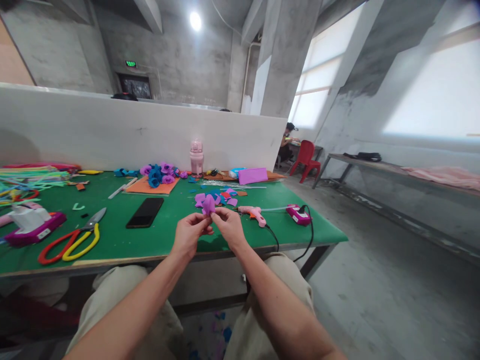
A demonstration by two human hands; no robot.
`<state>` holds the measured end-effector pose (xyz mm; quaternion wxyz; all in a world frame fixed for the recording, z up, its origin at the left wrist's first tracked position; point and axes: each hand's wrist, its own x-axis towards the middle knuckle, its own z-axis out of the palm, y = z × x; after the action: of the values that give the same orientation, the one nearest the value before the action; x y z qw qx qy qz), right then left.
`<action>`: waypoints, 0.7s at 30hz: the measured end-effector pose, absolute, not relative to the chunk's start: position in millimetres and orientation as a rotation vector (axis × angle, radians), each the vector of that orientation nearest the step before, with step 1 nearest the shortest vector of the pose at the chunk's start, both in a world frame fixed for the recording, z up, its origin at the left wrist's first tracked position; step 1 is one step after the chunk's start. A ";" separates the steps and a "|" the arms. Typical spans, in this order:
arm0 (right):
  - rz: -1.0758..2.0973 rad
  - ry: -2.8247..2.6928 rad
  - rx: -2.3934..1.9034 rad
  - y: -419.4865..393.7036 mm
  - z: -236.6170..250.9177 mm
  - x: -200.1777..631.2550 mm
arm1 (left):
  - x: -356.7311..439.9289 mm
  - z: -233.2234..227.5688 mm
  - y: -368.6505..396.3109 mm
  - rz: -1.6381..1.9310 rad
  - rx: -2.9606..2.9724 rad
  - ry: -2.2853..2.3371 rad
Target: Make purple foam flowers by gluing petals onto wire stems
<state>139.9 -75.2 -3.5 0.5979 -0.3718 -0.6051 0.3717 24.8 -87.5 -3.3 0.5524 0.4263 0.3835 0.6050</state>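
Observation:
Between my two hands, just above the front of the green table point(180, 240), is a purple paper petal point(208, 204). My left hand point(190, 231) pinches its lower left side, and my right hand point(228, 225) pinches the lower right. Behind it lie loose purple, blue and red paper pieces point(225, 196). A pink glue gun point(255, 214) with a clear glue stick rests right of my right hand. Finished blue and purple paper flowers point(156, 176) sit on an orange sheet point(150, 187) farther back on the left.
Red-and-yellow-handled scissors point(80, 237), a black phone point(145, 212) and a purple power strip point(35, 229) lie to the left. A pink bottle point(196, 158) stands against the white partition point(150, 127). At right, a purple socket block point(299, 215) has a cable over the edge. A person point(287, 142) sits far off.

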 end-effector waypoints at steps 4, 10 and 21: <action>1.113 -1.292 -0.790 -77.4 -3.1 136.9 | 25.5 -3.5 -88.3 1.467 1.074 0.938; 1.190 -1.228 -0.788 -76.2 0.4 141.5 | 22.1 2.0 -89.2 1.415 1.181 1.004; 1.445 -1.300 -0.683 -78.6 -0.5 146.8 | -8.5 15.8 -76.1 1.424 1.215 0.958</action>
<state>146.8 -78.6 -0.5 0.5146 -0.2841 -0.5410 0.6014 -8.5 -76.1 15.8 0.4964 0.5017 0.3953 0.5879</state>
